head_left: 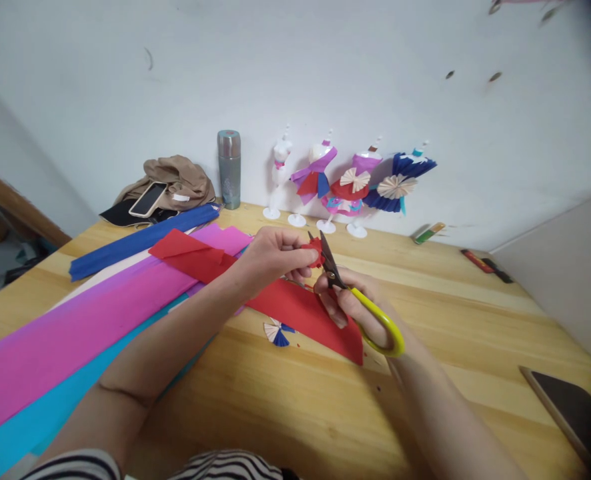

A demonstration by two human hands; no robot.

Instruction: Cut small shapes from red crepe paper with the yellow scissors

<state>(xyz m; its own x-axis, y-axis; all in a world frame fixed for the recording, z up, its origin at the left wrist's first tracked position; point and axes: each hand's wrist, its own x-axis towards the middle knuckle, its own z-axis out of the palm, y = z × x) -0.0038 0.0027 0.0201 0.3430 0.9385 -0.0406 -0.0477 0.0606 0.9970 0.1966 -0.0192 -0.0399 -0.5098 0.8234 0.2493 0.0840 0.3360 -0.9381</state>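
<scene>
- Head view, and here's my left hand [278, 257], thumb and fingers pinched tight on a small crinkled red piece [314, 254], held up over the table [450, 320] right in front of me!
- My right hand [354, 308] has the yellow-handled scissors [364, 302], fingers curled round the grips, the dark blades parted and pointing away from me.
- One blade lies right alongside the red piece, the other tip peeks out past its far edge; whether they bite into it, I can't tell.
- Below my hands stretches a long red sheet [305, 317], and just beside its near edge sits a little pale-and-blue pleated bow [278, 333].
- Off to my left, a spread of colour: a magenta strip [100, 310] overlapping a turquoise strip [75, 393], a blue strip [145, 241] beyond them.
- Along the wall, four small dress forms [278, 172] line up, three dressed in bright colours, the leftmost mostly bare white.
- Beside them stands a flask [230, 170], upright, then a brown cloth bundle [180, 179] with a phone [148, 200] leaning against it.
</scene>
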